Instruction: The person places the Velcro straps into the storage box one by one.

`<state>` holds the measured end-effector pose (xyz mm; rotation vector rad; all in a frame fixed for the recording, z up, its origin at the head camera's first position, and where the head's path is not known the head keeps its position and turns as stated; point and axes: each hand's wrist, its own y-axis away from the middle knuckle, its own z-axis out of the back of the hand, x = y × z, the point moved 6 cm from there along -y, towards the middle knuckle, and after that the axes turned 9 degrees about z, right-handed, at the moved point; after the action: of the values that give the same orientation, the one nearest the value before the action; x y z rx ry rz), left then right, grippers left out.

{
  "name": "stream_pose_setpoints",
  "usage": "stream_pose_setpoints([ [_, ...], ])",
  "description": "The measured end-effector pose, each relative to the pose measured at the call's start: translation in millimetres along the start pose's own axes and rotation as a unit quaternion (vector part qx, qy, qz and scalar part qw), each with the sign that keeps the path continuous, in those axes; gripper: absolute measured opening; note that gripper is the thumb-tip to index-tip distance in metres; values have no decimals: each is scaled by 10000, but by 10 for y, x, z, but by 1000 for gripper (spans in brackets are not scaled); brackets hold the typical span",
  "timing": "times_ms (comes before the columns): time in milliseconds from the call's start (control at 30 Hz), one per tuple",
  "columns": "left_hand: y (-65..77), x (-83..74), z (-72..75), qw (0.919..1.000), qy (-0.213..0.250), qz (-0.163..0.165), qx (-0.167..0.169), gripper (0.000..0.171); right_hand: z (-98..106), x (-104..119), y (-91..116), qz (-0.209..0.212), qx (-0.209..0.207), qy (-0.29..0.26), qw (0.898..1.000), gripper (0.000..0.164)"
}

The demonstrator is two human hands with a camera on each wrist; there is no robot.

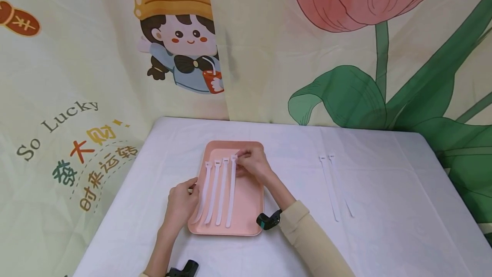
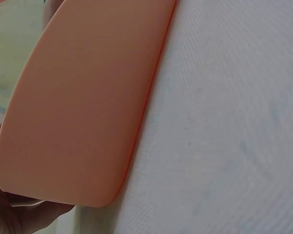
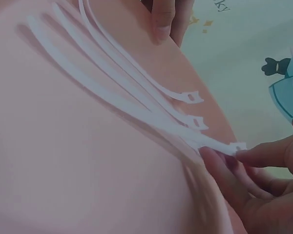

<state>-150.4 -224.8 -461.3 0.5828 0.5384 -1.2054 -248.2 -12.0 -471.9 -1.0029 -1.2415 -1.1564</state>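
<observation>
Several white hook-and-loop cable ties [image 1: 217, 193] lie lengthwise, side by side, in a pink tray [image 1: 250, 221]. My right hand [image 1: 253, 162] pinches the slotted head of the rightmost cable tie [image 3: 132, 111] between thumb and fingertips. That head is raised near the tray's far end, and its strap slants down across the others in the right wrist view. At the tray's left side, my left hand [image 1: 182, 202] grips the rim, with a fingertip showing over the edge in the right wrist view. The tray's outer wall [image 2: 83, 107] fills much of the left wrist view.
Two more white ties [image 1: 329, 189] lie on the white-covered table [image 1: 388, 208] to the right of the tray. A printed cloth [image 1: 253, 76] hangs behind the table's far edge. Black wrist cameras [image 1: 269, 219] sit on both forearms.
</observation>
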Motion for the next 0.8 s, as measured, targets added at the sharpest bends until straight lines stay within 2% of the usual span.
stream_pose_setpoints([
  [167, -8, 1, -3, 10000, -11, -43, -41, 36, -38, -63, -12, -394, 148, -292, 9987, 16],
  [400, -8, 6, -6, 10000, 15, -66, -49, 36, -58, -57, -10, -418, 282, 15, 9987, 18],
  [500, -6, 1, -9, 10000, 9, -52, -45, 36, -47, -34, -5, -322, 277, 271, 9987, 21],
  [700, 1, -6, -11, 10000, 0, -30, -42, 37, 4, 52, 7, 162, 244, 1080, 9937, 28],
  [800, 3, -4, -10, 10000, -7, -26, -39, 37, 20, 80, 16, 292, 294, 1173, 9922, 29],
])
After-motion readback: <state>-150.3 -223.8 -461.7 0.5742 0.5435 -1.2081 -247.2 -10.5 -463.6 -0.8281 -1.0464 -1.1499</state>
